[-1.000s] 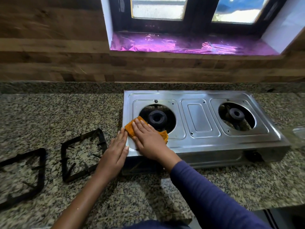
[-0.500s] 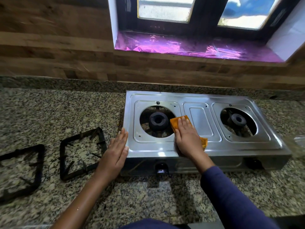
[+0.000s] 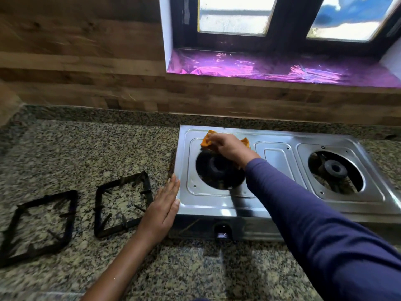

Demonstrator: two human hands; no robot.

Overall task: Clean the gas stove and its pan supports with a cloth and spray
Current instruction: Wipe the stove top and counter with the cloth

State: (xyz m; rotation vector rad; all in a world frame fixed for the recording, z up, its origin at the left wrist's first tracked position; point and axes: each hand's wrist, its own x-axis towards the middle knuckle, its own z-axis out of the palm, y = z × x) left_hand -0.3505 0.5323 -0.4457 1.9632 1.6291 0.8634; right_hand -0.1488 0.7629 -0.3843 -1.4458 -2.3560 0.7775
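R hand (image 3: 231, 148) + cloth (image 3: 206, 142) moved behind left burner (image 3: 217, 168); cloth prob. bunched.

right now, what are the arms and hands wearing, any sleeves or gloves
A long blue-purple sleeve runs down to the right wrist. The left forearm shows no sleeve. Both the left hand and the right hand are ungloved, with no rings or watch visible.
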